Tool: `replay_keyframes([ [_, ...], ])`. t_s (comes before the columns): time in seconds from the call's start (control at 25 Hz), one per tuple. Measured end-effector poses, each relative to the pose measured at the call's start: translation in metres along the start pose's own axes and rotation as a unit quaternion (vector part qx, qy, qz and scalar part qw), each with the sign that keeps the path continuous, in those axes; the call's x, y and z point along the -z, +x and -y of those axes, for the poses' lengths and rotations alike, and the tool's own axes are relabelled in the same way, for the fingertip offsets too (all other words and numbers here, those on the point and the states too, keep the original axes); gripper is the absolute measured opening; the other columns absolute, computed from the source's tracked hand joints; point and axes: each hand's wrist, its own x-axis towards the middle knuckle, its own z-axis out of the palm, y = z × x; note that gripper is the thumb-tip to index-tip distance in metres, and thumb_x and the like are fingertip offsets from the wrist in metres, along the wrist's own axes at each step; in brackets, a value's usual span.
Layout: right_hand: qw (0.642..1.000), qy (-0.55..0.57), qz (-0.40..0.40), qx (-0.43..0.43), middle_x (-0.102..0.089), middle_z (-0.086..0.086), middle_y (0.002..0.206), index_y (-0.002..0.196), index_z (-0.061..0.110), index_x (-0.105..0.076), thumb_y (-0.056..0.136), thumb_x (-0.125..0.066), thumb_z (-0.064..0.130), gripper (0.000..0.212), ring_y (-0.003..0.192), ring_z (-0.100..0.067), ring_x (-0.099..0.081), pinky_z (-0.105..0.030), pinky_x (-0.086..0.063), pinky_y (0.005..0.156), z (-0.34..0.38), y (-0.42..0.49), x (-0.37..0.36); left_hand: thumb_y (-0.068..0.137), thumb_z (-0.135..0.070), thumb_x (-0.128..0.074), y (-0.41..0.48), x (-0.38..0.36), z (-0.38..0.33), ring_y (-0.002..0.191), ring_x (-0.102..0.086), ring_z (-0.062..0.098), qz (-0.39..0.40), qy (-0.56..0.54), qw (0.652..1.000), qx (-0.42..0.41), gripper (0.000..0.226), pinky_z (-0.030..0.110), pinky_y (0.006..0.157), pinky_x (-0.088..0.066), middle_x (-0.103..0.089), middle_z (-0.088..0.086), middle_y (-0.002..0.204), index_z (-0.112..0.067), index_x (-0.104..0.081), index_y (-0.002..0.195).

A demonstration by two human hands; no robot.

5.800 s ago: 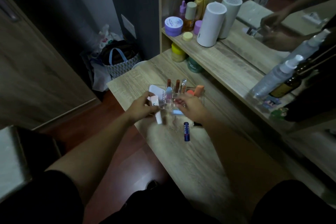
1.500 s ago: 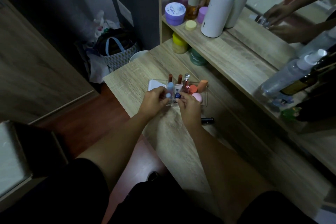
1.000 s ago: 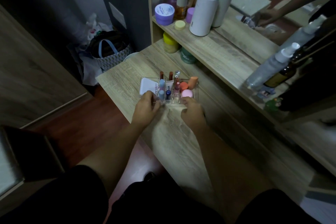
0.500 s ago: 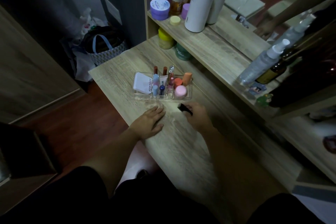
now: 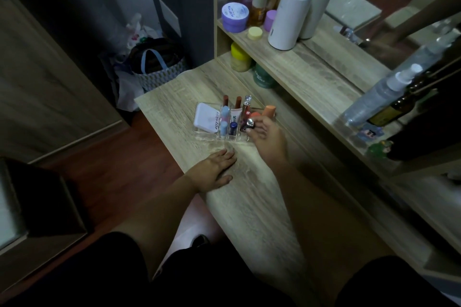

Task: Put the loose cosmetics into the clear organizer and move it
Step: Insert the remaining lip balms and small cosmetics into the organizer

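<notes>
The clear organizer (image 5: 207,134) stands on the wooden desk (image 5: 249,202). It holds a white compact (image 5: 206,117), several lipstick tubes, a small blue tube (image 5: 233,127) and orange sponges (image 5: 269,110). My right hand (image 5: 267,136) is over the organizer's right compartments, its fingers shut on a dark lipstick tube (image 5: 249,124) with a shiny end. It hides the pink item beneath. My left hand (image 5: 214,168) lies flat and open on the desk, just in front of the organizer.
A raised shelf (image 5: 311,77) behind carries a purple jar (image 5: 235,17), bottles, a white cylinder (image 5: 290,15) and a spray bottle (image 5: 381,95). Yellow and green jars sit under it. A mirror is at the right. A bag (image 5: 159,67) stands on the floor to the left.
My right hand has lifted the dark tube off the desk and carried it forward over the organizer. My left hand has stayed flat on the desk.
</notes>
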Motion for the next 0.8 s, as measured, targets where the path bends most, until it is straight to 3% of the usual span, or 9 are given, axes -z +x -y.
replay_keyframes([
  [0.2,0.999,-0.034,-0.003,0.002,-0.068,-0.008,0.108,0.113,0.01,-0.062,0.086,-0.062,0.003,0.028,0.087,-0.001,-0.061,0.007,-0.042,0.067,-0.004,0.003,-0.006,0.093,-0.034,-0.048,0.0,0.0,0.0,0.147,-0.012,0.028,0.005,0.006,1.0,-0.01,0.062,0.031,0.12,-0.007,-0.023,0.014,0.156,-0.009,-0.025,0.145],
  [0.36,0.998,-0.066,0.005,0.017,-0.066,-0.007,0.108,0.114,0.01,-0.062,0.085,-0.062,0.002,0.03,0.077,0.011,-0.053,0.009,-0.04,0.062,-0.007,0.006,-0.008,0.094,-0.036,-0.046,-0.001,-0.004,0.003,0.147,-0.01,0.027,-0.006,0.021,1.0,-0.017,0.061,0.028,0.12,-0.004,-0.021,0.013,0.157,-0.01,-0.024,0.145],
  [0.52,0.993,-0.108,-0.001,0.041,-0.066,-0.01,0.111,0.114,0.009,-0.063,0.086,-0.061,0.003,0.029,0.086,-0.002,-0.057,-0.009,-0.049,0.074,-0.012,0.007,-0.012,0.098,-0.039,-0.032,-0.006,-0.017,0.004,0.148,-0.004,0.025,-0.02,0.078,0.997,-0.013,0.059,0.034,0.12,-0.008,-0.013,0.009,0.159,-0.012,-0.013,0.147],
  [0.68,0.992,-0.12,0.008,0.033,-0.067,-0.013,0.112,0.117,0.009,-0.061,0.087,-0.06,0.004,0.03,0.091,-0.005,-0.058,-0.006,-0.042,0.073,-0.017,0.01,-0.014,0.098,-0.042,-0.022,-0.009,-0.025,0.006,0.146,0.005,0.019,-0.023,0.105,0.994,-0.001,0.059,0.037,0.12,-0.01,-0.006,0.005,0.16,-0.016,-0.004,0.148],
  [0.8,0.991,-0.126,0.007,0.037,-0.066,-0.014,0.114,0.118,0.008,-0.061,0.088,-0.059,0.005,0.031,0.097,-0.011,-0.062,-0.016,-0.045,0.08,-0.02,0.011,-0.016,0.097,-0.044,-0.019,-0.009,-0.025,0.009,0.141,0.015,0.016,-0.018,0.128,0.992,-0.006,0.061,0.037,0.12,-0.006,-0.002,0.004,0.16,-0.016,0.0,0.148],
])
